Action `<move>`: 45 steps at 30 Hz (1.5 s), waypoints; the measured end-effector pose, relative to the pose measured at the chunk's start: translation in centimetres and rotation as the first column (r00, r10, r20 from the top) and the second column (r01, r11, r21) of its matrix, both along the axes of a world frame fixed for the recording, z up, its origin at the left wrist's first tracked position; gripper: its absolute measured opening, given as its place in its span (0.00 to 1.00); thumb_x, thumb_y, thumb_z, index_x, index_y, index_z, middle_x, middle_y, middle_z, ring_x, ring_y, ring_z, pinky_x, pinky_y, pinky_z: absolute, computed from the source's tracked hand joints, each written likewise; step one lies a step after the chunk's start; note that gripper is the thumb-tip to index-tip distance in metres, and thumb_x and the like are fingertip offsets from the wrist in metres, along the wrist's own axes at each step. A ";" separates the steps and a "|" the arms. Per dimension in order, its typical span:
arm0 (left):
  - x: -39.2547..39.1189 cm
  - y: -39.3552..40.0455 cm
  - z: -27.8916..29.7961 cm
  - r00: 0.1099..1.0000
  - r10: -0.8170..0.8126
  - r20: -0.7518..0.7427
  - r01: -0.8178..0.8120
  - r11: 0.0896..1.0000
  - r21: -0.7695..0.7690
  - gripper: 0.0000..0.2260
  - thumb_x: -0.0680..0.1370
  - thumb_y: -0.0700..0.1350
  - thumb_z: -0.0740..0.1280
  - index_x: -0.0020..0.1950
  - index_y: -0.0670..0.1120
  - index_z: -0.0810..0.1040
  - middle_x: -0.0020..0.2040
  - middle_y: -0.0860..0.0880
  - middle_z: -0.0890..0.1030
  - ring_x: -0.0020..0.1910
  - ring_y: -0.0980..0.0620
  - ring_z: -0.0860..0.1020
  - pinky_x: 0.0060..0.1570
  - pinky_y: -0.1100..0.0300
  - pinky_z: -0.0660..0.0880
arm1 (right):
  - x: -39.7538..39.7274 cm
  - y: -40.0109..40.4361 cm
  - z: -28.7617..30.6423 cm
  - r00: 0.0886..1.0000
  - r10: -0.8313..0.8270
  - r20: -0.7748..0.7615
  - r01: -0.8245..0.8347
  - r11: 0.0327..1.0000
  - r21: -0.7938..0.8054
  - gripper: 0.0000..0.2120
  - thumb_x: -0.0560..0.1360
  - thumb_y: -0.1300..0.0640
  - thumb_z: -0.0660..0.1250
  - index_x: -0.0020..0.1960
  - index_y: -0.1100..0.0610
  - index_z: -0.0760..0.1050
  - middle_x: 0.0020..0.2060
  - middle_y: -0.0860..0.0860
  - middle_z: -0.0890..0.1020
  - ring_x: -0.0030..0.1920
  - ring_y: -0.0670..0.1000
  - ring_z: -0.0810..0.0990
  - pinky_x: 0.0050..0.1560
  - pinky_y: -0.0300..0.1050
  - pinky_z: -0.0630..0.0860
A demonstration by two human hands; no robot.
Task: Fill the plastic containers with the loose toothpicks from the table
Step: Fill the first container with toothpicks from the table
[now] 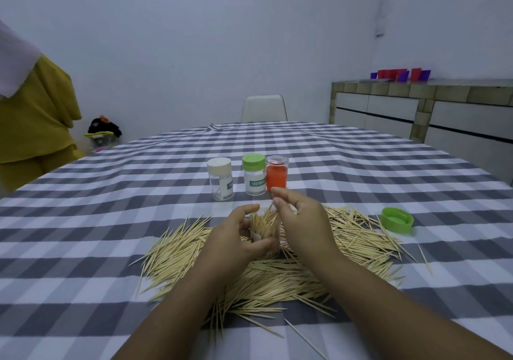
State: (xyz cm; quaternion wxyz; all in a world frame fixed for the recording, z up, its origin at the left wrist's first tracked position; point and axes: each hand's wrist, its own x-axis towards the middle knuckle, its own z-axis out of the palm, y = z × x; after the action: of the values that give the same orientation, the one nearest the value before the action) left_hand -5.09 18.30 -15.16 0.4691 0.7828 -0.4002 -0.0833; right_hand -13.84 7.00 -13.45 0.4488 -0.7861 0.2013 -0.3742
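The left hand [238, 234] was curled round a small clear plastic container [263, 230], gripping it just above the heap, probably so that its open mouth faced up and stayed steady for loading. The right hand [298, 220] hovered at that mouth with thumb and forefinger pinched on what looked like a few toothpicks, feeding them in among the bundle already standing inside; how many it held could not be told. The container appeared roughly full, with pale tips bristling above its rim.

The loose pale wooden toothpicks [263, 276] lay in a wide, tangled heap on the grey-and-white checked worktop [83, 248], beneath and around both hands, thin, straight and pointed, with a few strays near the front edge. A round green plastic lid [397, 220] rested upside down to the right of the heap, likely set aside until the container was filled.

Behind the hands stood three more containers, well apart from the heap: a white-capped clear one [220, 178], a green-capped one [254, 175] and an orange one [277, 173], the last two touching.
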 end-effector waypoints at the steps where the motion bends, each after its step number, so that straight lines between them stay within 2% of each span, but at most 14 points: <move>1: 0.0 0.0 0.0 1.000 -0.001 0.003 0.001 1.000 0.002 0.29 0.68 0.49 0.77 0.65 0.60 0.69 0.42 0.57 0.81 0.43 0.70 0.77 0.40 0.78 0.70 | 0.0 0.0 0.0 0.999 0.025 -0.020 -0.026 1.000 -0.011 0.15 0.80 0.55 0.61 0.66 0.52 0.75 0.62 0.47 0.78 0.59 0.40 0.73 0.55 0.29 0.68; 6: 0.1 0.0 0.1 0.999 0.013 0.051 -0.014 1.000 0.023 0.23 0.70 0.48 0.74 0.62 0.59 0.71 0.40 0.56 0.81 0.40 0.67 0.77 0.37 0.76 0.70 | 0.3 1.1 -0.5 0.977 0.107 -0.182 -0.142 0.971 -0.193 0.20 0.82 0.49 0.55 0.71 0.52 0.68 0.71 0.46 0.69 0.73 0.43 0.59 0.73 0.43 0.54; 12: -0.1 0.1 0.1 0.999 0.007 0.047 -0.008 1.000 0.019 0.23 0.70 0.47 0.74 0.57 0.64 0.68 0.42 0.57 0.81 0.41 0.68 0.77 0.37 0.77 0.70 | 0.4 0.8 -1.1 0.978 0.070 -0.196 -0.131 0.938 -0.321 0.27 0.80 0.40 0.43 0.76 0.46 0.54 0.74 0.44 0.64 0.76 0.42 0.49 0.74 0.46 0.42; 16: -0.1 0.1 0.3 0.999 0.007 0.037 -0.007 1.000 0.006 0.22 0.70 0.46 0.75 0.55 0.65 0.68 0.41 0.55 0.81 0.40 0.67 0.77 0.38 0.76 0.70 | 0.2 0.3 -0.8 0.973 0.016 -0.232 -0.111 0.909 -0.402 0.32 0.76 0.36 0.40 0.71 0.47 0.68 0.72 0.42 0.66 0.75 0.42 0.49 0.73 0.46 0.40; 18: -0.2 0.1 0.4 1.000 0.005 0.030 -0.005 1.000 0.005 0.23 0.70 0.47 0.75 0.56 0.64 0.68 0.40 0.55 0.80 0.40 0.68 0.77 0.37 0.77 0.70 | 0.1 0.1 -0.7 0.972 0.034 -0.231 -0.123 0.916 -0.381 0.30 0.78 0.37 0.41 0.69 0.48 0.71 0.71 0.42 0.67 0.75 0.42 0.51 0.74 0.48 0.42; 20: -0.3 0.1 0.4 1.000 -0.002 0.010 0.002 1.000 0.008 0.26 0.69 0.48 0.76 0.62 0.61 0.69 0.41 0.57 0.80 0.41 0.71 0.76 0.38 0.79 0.69 | -0.2 0.0 -0.3 0.987 0.073 -0.143 -0.109 0.959 -0.263 0.24 0.80 0.40 0.47 0.66 0.48 0.74 0.68 0.43 0.72 0.72 0.43 0.60 0.73 0.49 0.55; 22: -0.2 0.1 0.4 1.000 0.000 -0.004 0.000 1.000 0.014 0.30 0.67 0.50 0.77 0.65 0.59 0.68 0.43 0.60 0.81 0.42 0.73 0.76 0.37 0.81 0.68 | -0.6 -0.4 0.4 0.994 0.108 -0.035 -0.111 0.989 -0.098 0.19 0.81 0.43 0.52 0.62 0.48 0.77 0.58 0.44 0.78 0.61 0.42 0.73 0.58 0.37 0.68; 23: -0.2 0.1 0.3 1.000 0.003 -0.008 -0.003 1.000 0.017 0.31 0.67 0.51 0.78 0.65 0.59 0.68 0.44 0.60 0.81 0.43 0.74 0.76 0.37 0.81 0.67 | -0.8 -0.7 0.9 0.993 0.118 -0.023 -0.119 0.992 -0.039 0.18 0.80 0.44 0.54 0.61 0.49 0.78 0.54 0.44 0.80 0.54 0.39 0.75 0.51 0.32 0.68; 26: -0.2 0.0 0.3 1.000 0.013 -0.008 -0.012 1.000 0.019 0.31 0.67 0.51 0.78 0.67 0.58 0.69 0.45 0.61 0.80 0.44 0.73 0.76 0.37 0.79 0.69 | -1.7 -2.3 2.2 0.981 0.129 -0.142 -0.130 0.992 0.005 0.14 0.80 0.47 0.59 0.59 0.50 0.79 0.50 0.45 0.81 0.50 0.42 0.77 0.44 0.33 0.69; 28: -0.2 0.1 0.3 1.000 0.024 -0.007 -0.024 1.000 0.020 0.31 0.67 0.51 0.78 0.67 0.58 0.69 0.46 0.60 0.81 0.45 0.69 0.77 0.38 0.76 0.70 | -2.4 -3.5 3.0 0.927 0.133 -0.351 -0.146 0.989 -0.012 0.13 0.80 0.50 0.60 0.62 0.50 0.78 0.54 0.46 0.81 0.52 0.47 0.78 0.43 0.35 0.71; 31: -0.1 0.2 0.4 0.999 0.040 0.013 -0.041 0.999 0.023 0.30 0.68 0.50 0.77 0.66 0.58 0.70 0.45 0.60 0.80 0.44 0.69 0.77 0.38 0.76 0.69 | -3.8 -5.3 3.9 0.709 0.022 -0.705 -0.214 0.959 -0.185 0.16 0.80 0.60 0.60 0.66 0.52 0.75 0.64 0.49 0.77 0.60 0.50 0.76 0.56 0.42 0.73; 36: -0.2 0.1 0.4 0.999 0.038 0.020 -0.039 0.999 0.020 0.29 0.68 0.48 0.78 0.65 0.58 0.70 0.45 0.61 0.80 0.43 0.70 0.77 0.37 0.78 0.69 | -5.2 -6.5 4.0 0.342 -0.236 -0.909 -0.400 0.839 -0.368 0.19 0.79 0.65 0.56 0.67 0.58 0.73 0.63 0.55 0.76 0.60 0.56 0.75 0.55 0.44 0.72; 39: -0.3 0.1 0.3 0.999 0.037 0.017 -0.037 0.999 0.020 0.29 0.68 0.47 0.77 0.65 0.57 0.70 0.44 0.60 0.80 0.42 0.72 0.77 0.37 0.78 0.69 | -5.0 -6.8 3.6 0.323 -0.245 -0.914 -0.415 0.832 -0.370 0.14 0.78 0.61 0.61 0.63 0.61 0.74 0.58 0.56 0.78 0.56 0.57 0.77 0.49 0.44 0.73; 45: -0.6 0.2 0.5 0.999 0.041 0.017 -0.041 0.999 0.027 0.29 0.67 0.49 0.77 0.65 0.58 0.70 0.44 0.62 0.79 0.42 0.72 0.76 0.36 0.77 0.69 | -5.5 -7.5 4.0 0.406 -0.198 -0.892 -0.298 0.894 -0.335 0.15 0.78 0.56 0.64 0.62 0.61 0.76 0.57 0.55 0.79 0.56 0.55 0.77 0.55 0.49 0.75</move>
State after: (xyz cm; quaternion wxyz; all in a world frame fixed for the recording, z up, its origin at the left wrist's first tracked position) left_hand -5.65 18.48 -14.62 0.4565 0.7979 -0.3869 -0.0726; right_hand -19.29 -0.52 -9.46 0.0848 -0.9465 0.2968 0.0937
